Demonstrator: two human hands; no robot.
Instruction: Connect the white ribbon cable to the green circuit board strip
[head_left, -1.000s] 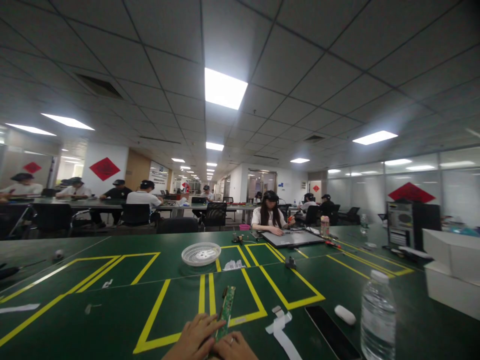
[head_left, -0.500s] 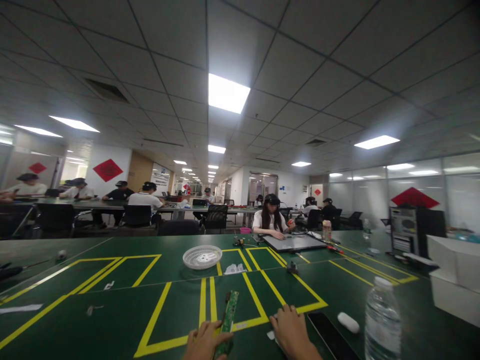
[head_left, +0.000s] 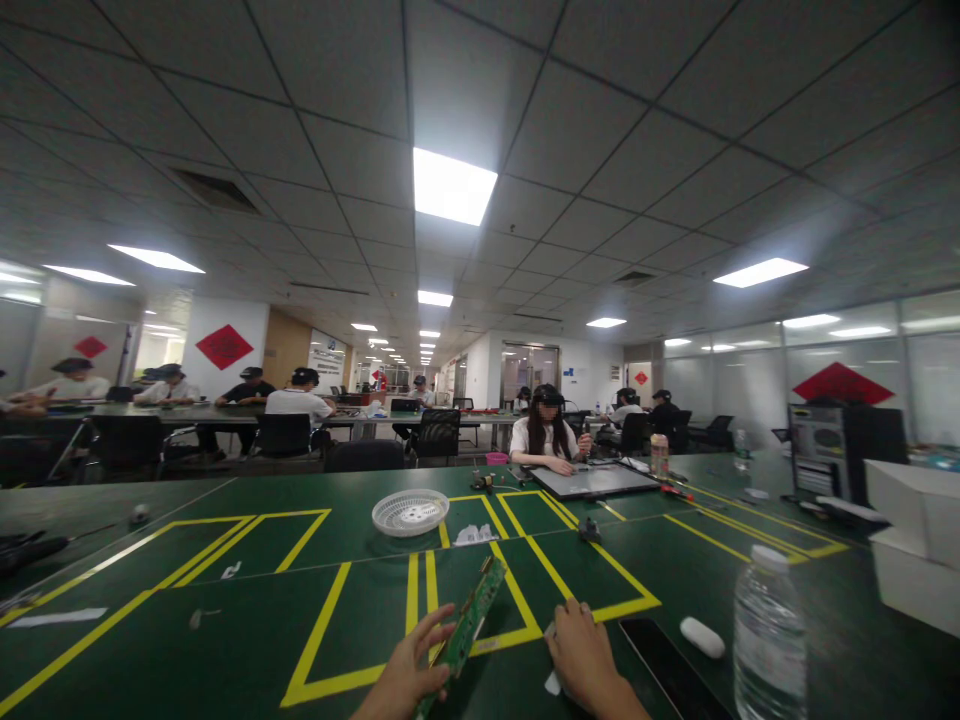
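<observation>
A long, narrow green circuit board [head_left: 480, 605] is tilted up over the green table, its lower end between the thumb and fingers of my left hand [head_left: 411, 668]. The fingers of that hand are partly spread along the board's left edge. My right hand [head_left: 585, 655] rests on the table to the right of the board, fingers curled down. A small white scrap [head_left: 553, 684] pokes out beneath it; whatever the fingers may grip is hidden. Beside my right wrist lies a black phone [head_left: 671, 668], with a white oval case [head_left: 702, 637] past it.
A water bottle [head_left: 769, 635] stands at the right, near white boxes [head_left: 919, 560]. Yellow tape [head_left: 555, 575] marks rectangles on the table. Farther off are a white plastic basket [head_left: 410, 512], crumpled clear plastic [head_left: 475, 535] and a person [head_left: 546, 440] seated behind a flat grey panel [head_left: 596, 480].
The circuit board has tipped to the right and risen a little, and my left hand's fingers have opened wider around it. My right hand stays almost in place. The view has shifted slightly.
</observation>
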